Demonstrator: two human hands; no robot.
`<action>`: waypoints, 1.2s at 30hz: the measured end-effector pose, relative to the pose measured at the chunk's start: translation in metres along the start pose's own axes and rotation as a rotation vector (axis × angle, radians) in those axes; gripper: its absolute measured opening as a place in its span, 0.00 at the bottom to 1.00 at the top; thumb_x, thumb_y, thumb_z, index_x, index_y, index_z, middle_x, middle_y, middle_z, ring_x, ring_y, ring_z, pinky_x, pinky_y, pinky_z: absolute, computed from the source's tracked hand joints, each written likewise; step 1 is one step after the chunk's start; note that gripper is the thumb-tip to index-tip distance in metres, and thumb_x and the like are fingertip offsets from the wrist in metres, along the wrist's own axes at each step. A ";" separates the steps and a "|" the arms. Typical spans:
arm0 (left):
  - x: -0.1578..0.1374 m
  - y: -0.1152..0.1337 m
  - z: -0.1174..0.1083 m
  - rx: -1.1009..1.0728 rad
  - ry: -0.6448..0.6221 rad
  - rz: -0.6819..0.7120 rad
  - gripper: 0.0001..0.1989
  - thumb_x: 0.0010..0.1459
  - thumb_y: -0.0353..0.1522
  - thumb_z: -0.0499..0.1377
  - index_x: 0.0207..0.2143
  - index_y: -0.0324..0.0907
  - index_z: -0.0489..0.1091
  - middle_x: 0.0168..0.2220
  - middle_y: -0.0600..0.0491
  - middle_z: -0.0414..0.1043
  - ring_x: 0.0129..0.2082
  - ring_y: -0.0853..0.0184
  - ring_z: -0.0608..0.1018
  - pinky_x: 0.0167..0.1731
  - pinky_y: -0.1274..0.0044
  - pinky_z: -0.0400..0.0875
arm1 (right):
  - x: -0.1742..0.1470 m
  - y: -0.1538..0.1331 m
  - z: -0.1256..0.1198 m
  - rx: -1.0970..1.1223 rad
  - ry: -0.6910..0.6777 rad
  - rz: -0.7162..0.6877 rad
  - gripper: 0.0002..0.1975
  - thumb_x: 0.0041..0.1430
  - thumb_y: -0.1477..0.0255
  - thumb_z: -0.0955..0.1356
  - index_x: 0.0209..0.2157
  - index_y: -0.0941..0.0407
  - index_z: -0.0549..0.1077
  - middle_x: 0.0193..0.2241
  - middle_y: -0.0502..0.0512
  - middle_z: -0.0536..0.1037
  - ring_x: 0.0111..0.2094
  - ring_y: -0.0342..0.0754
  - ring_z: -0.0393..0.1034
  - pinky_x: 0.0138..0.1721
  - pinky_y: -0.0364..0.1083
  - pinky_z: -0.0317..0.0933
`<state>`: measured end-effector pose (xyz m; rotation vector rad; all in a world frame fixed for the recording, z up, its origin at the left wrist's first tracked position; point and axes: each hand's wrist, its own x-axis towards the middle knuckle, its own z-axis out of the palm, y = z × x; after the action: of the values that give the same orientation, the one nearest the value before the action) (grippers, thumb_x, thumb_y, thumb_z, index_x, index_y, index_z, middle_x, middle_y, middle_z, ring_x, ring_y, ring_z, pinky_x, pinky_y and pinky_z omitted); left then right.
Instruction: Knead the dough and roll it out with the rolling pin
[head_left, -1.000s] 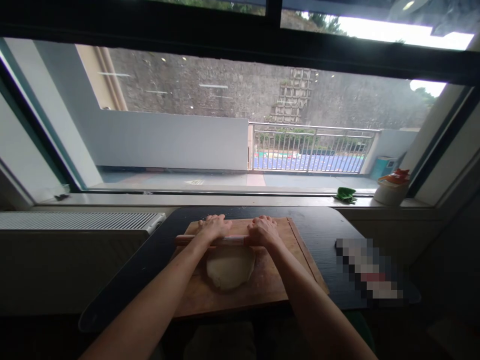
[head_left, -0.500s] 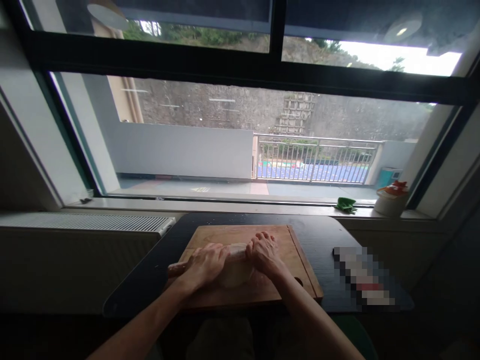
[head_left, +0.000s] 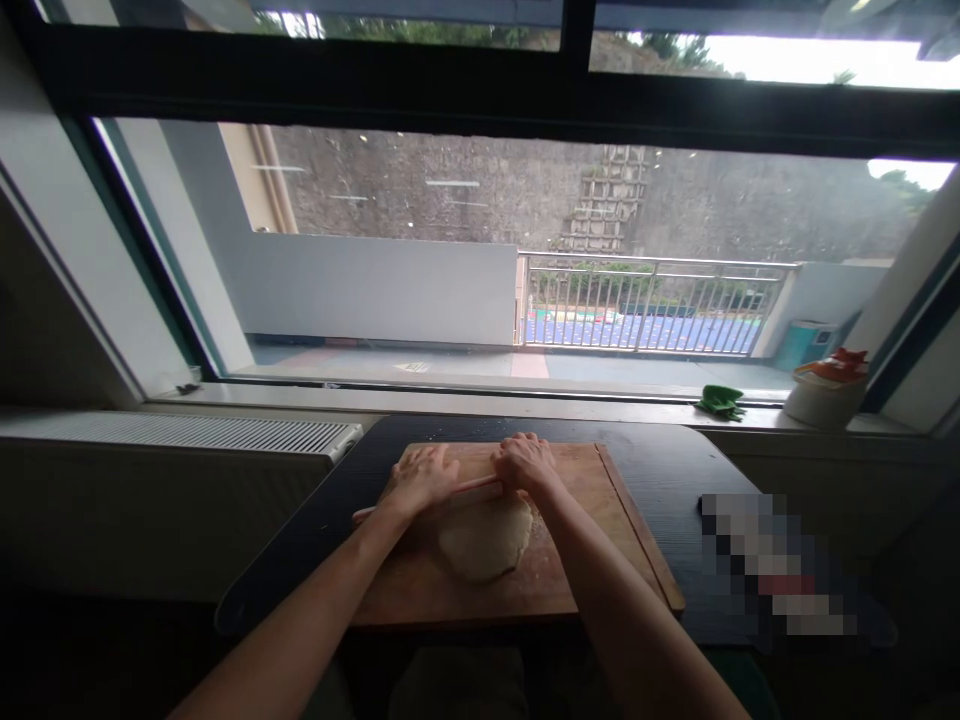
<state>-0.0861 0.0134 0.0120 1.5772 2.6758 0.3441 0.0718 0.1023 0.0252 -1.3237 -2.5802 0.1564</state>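
Observation:
A wooden rolling pin (head_left: pixel 477 485) lies across the far part of a wooden cutting board (head_left: pixel 600 540). My left hand (head_left: pixel 424 478) is closed over its left portion, and the pin's tip pokes out past that wrist. Over the right portion my right hand (head_left: pixel 526 462) is curled, hiding that end. A flat, pale, roundish sheet of dough (head_left: pixel 484 540) rests on the board nearer to me, between my forearms. Its far edge runs up toward the pin; whether the pin touches it there I cannot tell.
The board sits on a dark table (head_left: pixel 660 480) below a window. A blurred-out item (head_left: pixel 772 565) lies at the table's right. On the sill (head_left: pixel 525 402) stand a green object (head_left: pixel 721 402) and a white pot (head_left: pixel 825 398) with an orange top. A radiator (head_left: pixel 225 435) is at left.
Both hands and the rolling pin have moved away from me toward the board's far edge. More of the dough is now uncovered. The view has tilted down slightly.

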 end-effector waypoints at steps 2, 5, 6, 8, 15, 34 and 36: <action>-0.007 0.000 0.002 0.025 0.032 0.049 0.26 0.59 0.42 0.42 0.57 0.46 0.58 0.60 0.49 0.58 0.60 0.57 0.58 0.56 0.59 0.51 | -0.004 0.000 -0.002 -0.001 -0.004 -0.003 0.19 0.60 0.63 0.56 0.39 0.54 0.74 0.43 0.60 0.73 0.46 0.55 0.62 0.45 0.52 0.54; -0.027 0.006 0.003 0.077 0.105 0.118 0.25 0.60 0.41 0.42 0.57 0.46 0.60 0.60 0.50 0.58 0.61 0.57 0.55 0.59 0.59 0.45 | -0.016 0.001 -0.006 -0.002 -0.005 -0.015 0.19 0.60 0.62 0.56 0.39 0.53 0.74 0.43 0.59 0.73 0.46 0.53 0.62 0.45 0.50 0.53; -0.034 0.008 0.003 0.086 0.117 0.128 0.25 0.60 0.40 0.41 0.57 0.45 0.60 0.60 0.50 0.58 0.61 0.57 0.55 0.59 0.59 0.43 | -0.022 0.002 -0.008 -0.003 -0.003 -0.017 0.19 0.60 0.63 0.56 0.39 0.53 0.74 0.44 0.58 0.73 0.46 0.53 0.62 0.45 0.50 0.53; -0.048 0.013 0.002 0.083 0.131 0.138 0.25 0.61 0.40 0.41 0.57 0.45 0.61 0.59 0.50 0.59 0.61 0.56 0.54 0.59 0.58 0.40 | -0.034 0.002 -0.011 -0.009 0.018 -0.022 0.18 0.60 0.63 0.56 0.39 0.53 0.74 0.44 0.57 0.72 0.46 0.52 0.62 0.46 0.49 0.53; -0.083 0.018 -0.005 0.054 0.166 0.231 0.22 0.61 0.40 0.42 0.54 0.51 0.64 0.57 0.53 0.62 0.60 0.57 0.57 0.59 0.59 0.44 | -0.086 0.006 -0.010 0.032 0.235 -0.127 0.21 0.65 0.68 0.52 0.33 0.54 0.73 0.40 0.54 0.74 0.45 0.45 0.63 0.50 0.45 0.47; -0.013 0.037 -0.005 0.023 -0.101 0.160 0.28 0.59 0.39 0.39 0.61 0.45 0.51 0.63 0.49 0.50 0.63 0.54 0.52 0.56 0.51 0.44 | -0.063 0.003 -0.002 0.009 0.222 -0.027 0.18 0.62 0.68 0.55 0.31 0.55 0.74 0.38 0.56 0.74 0.41 0.49 0.64 0.42 0.46 0.53; -0.029 0.039 -0.006 0.039 -0.042 0.170 0.28 0.59 0.39 0.38 0.61 0.45 0.52 0.63 0.49 0.51 0.63 0.56 0.52 0.58 0.52 0.42 | -0.075 0.001 -0.003 0.007 0.250 -0.041 0.18 0.63 0.68 0.55 0.31 0.55 0.73 0.38 0.56 0.74 0.41 0.48 0.64 0.42 0.46 0.53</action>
<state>-0.0393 0.0053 0.0226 1.8073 2.5394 0.2596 0.1153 0.0420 0.0163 -1.2021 -2.3916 -0.0072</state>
